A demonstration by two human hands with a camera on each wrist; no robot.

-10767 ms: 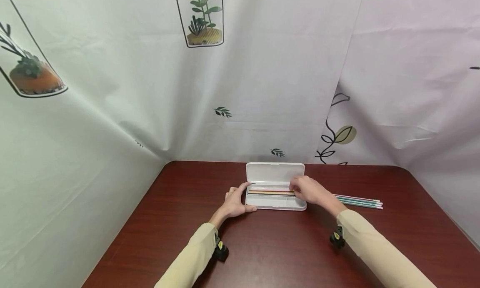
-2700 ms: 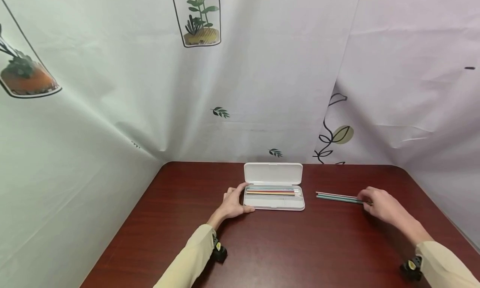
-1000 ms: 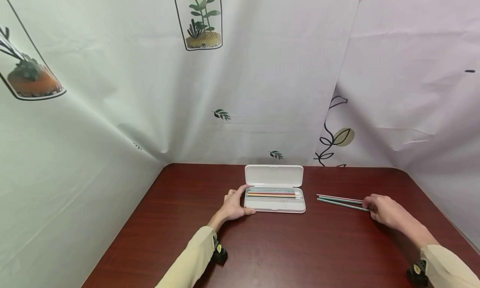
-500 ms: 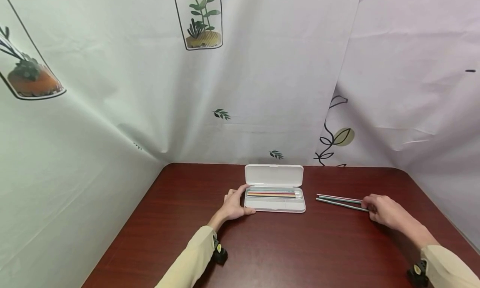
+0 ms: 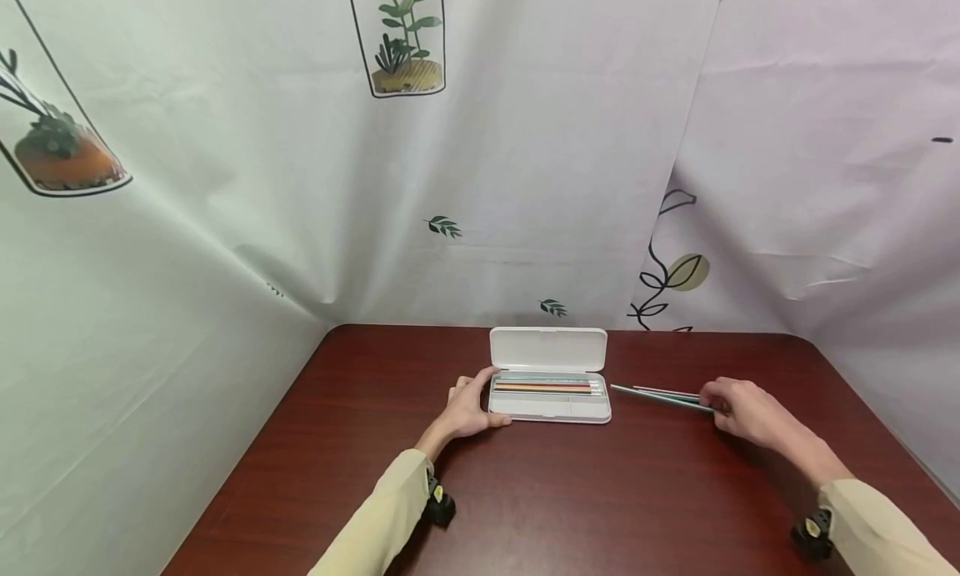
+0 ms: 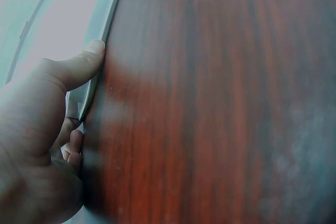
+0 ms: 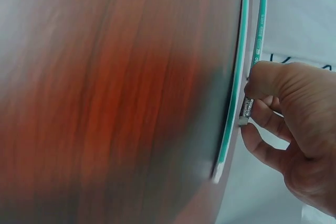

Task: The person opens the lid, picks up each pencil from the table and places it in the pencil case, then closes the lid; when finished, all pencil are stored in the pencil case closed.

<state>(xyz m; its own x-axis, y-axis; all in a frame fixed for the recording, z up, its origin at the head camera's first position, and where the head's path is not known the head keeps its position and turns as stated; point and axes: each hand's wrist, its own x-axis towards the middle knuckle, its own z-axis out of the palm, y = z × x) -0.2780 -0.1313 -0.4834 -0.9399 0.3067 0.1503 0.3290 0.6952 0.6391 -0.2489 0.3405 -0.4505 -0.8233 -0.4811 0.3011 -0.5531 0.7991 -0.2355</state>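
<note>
A white pencil case [image 5: 528, 407] lies with its lid [image 5: 548, 349] raised. Red, yellow, dark and pale green pencils [image 5: 542, 387] lie lengthwise in its back compartment. My left hand [image 5: 463, 411] grips the case's left end, its thumb [image 6: 84, 66] on the near edge and fingers round the far side. To the right of the case, my right hand [image 5: 746, 411] pinches a green pencil [image 7: 260, 30] by its eraser end. That pencil's other end points left, close to the case. Another green pencil [image 7: 233, 90] lies on the table beside it.
The dark red wooden table [image 5: 570, 493] has its back edge near a white patterned curtain [image 5: 525, 184], which also hangs along both sides. A black wrist camera [image 5: 440, 508] sits on the left sleeve and another camera [image 5: 813, 533] on the right one.
My right hand has gone from inside the case to the pencils at right, taken hold of one, and now shifts left with it. The left hand stays on the case.
</note>
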